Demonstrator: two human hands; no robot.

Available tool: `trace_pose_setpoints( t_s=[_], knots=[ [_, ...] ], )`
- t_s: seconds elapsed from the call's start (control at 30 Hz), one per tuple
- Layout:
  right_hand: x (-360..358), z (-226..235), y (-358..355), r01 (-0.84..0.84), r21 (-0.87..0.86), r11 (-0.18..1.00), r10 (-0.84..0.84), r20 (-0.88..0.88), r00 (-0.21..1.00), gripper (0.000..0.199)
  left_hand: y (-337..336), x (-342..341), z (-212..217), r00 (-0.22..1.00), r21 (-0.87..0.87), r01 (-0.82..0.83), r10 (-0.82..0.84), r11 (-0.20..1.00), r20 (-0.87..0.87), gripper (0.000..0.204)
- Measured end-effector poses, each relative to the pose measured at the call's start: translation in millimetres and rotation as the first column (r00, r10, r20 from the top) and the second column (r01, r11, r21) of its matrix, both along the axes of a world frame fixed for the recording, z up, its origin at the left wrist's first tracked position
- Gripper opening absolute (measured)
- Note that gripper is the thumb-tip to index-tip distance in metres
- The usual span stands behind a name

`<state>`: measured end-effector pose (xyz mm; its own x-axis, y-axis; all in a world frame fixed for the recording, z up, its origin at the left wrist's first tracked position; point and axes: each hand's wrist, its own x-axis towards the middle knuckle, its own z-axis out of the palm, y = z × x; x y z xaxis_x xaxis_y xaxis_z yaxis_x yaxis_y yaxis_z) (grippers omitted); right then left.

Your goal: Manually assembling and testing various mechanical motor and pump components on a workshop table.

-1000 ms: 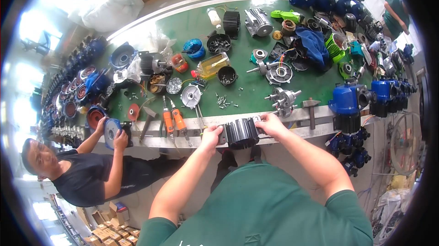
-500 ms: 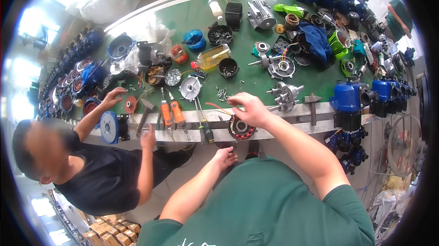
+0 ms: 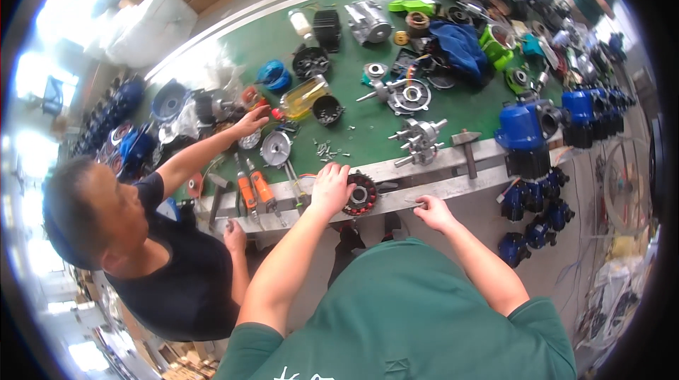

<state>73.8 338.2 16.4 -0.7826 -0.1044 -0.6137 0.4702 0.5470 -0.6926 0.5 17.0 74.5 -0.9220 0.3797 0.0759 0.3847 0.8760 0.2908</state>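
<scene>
A round motor stator (image 3: 370, 198) with a dark ring and red winding parts sits at the bench's near edge. My left hand (image 3: 331, 190) grips its left rim, the fingers curled over the side. Right of the stator, my right hand (image 3: 435, 213) is closed in a pinch by the metal edge; what lies between its fingertips is too small to make out. Several loose screws (image 3: 325, 149) are scattered beyond my left hand. A silver end cover (image 3: 276, 148) and screwdrivers (image 3: 294, 185) lie to the left. Farther right stands a silver shafted gear assembly (image 3: 419, 141).
At my left, a co-worker's hand (image 3: 252, 123) reaches over the bench. Orange power screwdrivers (image 3: 262, 188) and a hammer (image 3: 218, 189) lie near that person. Another hammer (image 3: 467, 150) and blue motor housings (image 3: 523, 125) are at the right. Beyond lies a yellow-liquid bottle (image 3: 305, 97).
My left hand has come up from below the edge onto the stator. My right hand has left the stator and moved right. The co-worker's arm now reaches farther across. The view has shifted.
</scene>
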Motion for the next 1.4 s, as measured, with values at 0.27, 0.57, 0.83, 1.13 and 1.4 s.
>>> trace_pose_setpoints(
  t_s=[0.27,0.57,0.83,1.13,1.4],
  knots=[
    [18.1,-10.5,31.2,0.135,0.001,0.991,-0.135,-0.073,0.988,0.04,-5.9,-4.0,-36.0,0.809,-0.177,-0.384,0.423,0.906,0.408,0.038],
    [14.5,-1.1,30.8,0.13,-0.109,0.985,-0.127,0.038,0.991,0.04,-37.0,38.6,-49.6,0.299,0.274,-0.936,0.09,0.221,0.95,0.028],
    [-46.1,24.5,-64.8,-0.241,0.008,0.97,0.241,-0.069,0.968,0.073,-44.6,48.2,-48.5,0.328,0.316,-0.925,0.025,0.211,0.944,0.02],
    [-67.5,-1.9,-111.9,-0.379,0.227,0.897,0.404,-0.075,0.911,0.058,-53.0,38.4,-55.6,0.335,0.315,-0.887,0.002,0.339,0.942,0.016],
    [-51.5,-13.9,-105.2,-0.209,0.115,0.971,0.232,-0.25,0.94,0.054,-50.8,46.6,-68.6,0.432,0.389,-0.821,0.009,0.417,0.902,0.022]
  ],
)
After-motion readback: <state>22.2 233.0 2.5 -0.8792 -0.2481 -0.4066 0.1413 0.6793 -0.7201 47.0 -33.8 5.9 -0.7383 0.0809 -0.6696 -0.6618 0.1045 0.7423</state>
